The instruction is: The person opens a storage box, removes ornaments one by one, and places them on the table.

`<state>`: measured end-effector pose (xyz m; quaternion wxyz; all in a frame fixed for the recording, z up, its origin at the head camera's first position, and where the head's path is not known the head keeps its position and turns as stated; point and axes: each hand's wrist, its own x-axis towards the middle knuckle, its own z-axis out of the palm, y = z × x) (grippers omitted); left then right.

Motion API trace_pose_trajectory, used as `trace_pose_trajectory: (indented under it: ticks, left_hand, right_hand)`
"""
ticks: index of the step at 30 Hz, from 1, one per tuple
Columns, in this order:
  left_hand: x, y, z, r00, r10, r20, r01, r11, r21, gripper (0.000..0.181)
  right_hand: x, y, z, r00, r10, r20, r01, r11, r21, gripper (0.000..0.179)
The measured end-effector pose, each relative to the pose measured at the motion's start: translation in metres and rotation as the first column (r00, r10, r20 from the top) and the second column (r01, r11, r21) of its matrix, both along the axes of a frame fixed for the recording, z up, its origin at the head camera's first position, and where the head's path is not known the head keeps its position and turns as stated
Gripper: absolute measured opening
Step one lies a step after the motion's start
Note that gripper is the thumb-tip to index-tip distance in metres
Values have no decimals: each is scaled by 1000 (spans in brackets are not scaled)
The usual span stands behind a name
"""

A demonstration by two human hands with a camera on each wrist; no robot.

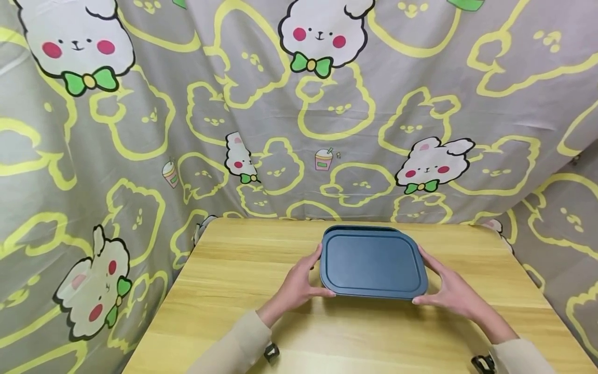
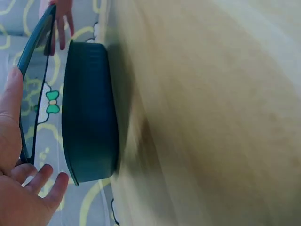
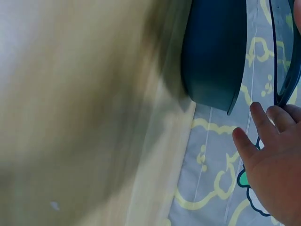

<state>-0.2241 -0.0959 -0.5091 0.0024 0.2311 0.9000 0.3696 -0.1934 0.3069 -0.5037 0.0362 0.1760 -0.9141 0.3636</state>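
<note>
A dark blue-grey rectangular lid (image 1: 374, 265) with rounded corners is held up, seen from above, its front edge raised toward the head camera. My left hand (image 1: 296, 283) pinches its left side, thumb at the near corner. On the opposite side my right hand (image 1: 450, 291) grips it the same way. Below and behind the lid, apart from it, stands a deep box (image 2: 89, 113) of similar colour on the table; the head view shows only a strip of its far rim. In the right wrist view the lid (image 3: 294, 61) is also clear of the box (image 3: 216, 56).
The light wood-grain table (image 1: 224, 311) reaches back to a grey curtain (image 1: 280, 119) printed with white cartoon animals and yellow outlines. The curtain also hangs along the left and right sides. Dark wrist straps (image 1: 271, 352) show near the beige sleeves (image 1: 233, 345).
</note>
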Motion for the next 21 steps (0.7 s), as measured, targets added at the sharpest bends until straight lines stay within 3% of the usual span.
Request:
trace_pose_trajectory:
  ticks: [4,9,14,21]
  left_hand:
    - [4,-3,1,998,2,-58,-3,1000,-19,127]
    - [11,-6,-4,997,-30,-64,32,999,28,126]
    - [19,-8,-8,997,-80,-12,81,982,169,123]
    - [29,-13,-7,975,-155,160,92,934,344,118]
  right_hand:
    - [6,-4,1,1000,-14,6,14,1000,-5,135]
    - [14,-7,0,999,-4,45,6,999,-53,136]
    - [22,-5,-3,996,56,73,-42,983,-177,131]
    - [31,-3,-11,986,114,123,-73,951,-300,119]
